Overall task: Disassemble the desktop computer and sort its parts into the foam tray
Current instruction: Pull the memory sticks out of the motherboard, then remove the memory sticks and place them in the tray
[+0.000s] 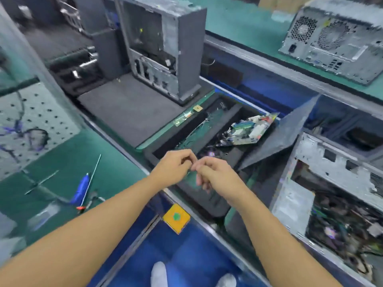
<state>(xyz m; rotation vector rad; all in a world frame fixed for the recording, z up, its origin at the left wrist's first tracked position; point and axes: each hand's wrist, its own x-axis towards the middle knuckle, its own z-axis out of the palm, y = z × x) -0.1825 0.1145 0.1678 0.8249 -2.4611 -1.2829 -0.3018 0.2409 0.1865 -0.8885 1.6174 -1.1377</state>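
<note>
The stripped desktop case [163,48] stands upright on a grey foam mat [124,108]. In front of it lies the black foam tray [215,206], with a motherboard [248,131] tilted in its far compartment and green boards [192,135] in a narrow slot. My left hand [174,168] and my right hand [215,177] meet fingertip to fingertip above the tray's near end, all fingers curled. A sliver of green shows between them. Blur hides whether either hand pinches it.
A grey side panel [279,131] leans on the tray's right edge. Another opened case [331,193] lies at the right, and a third case [331,40] at the far right. A blue screwdriver [81,189] and a thin rod [92,179] lie on the green mat. A yellow button box [176,218] sits near me.
</note>
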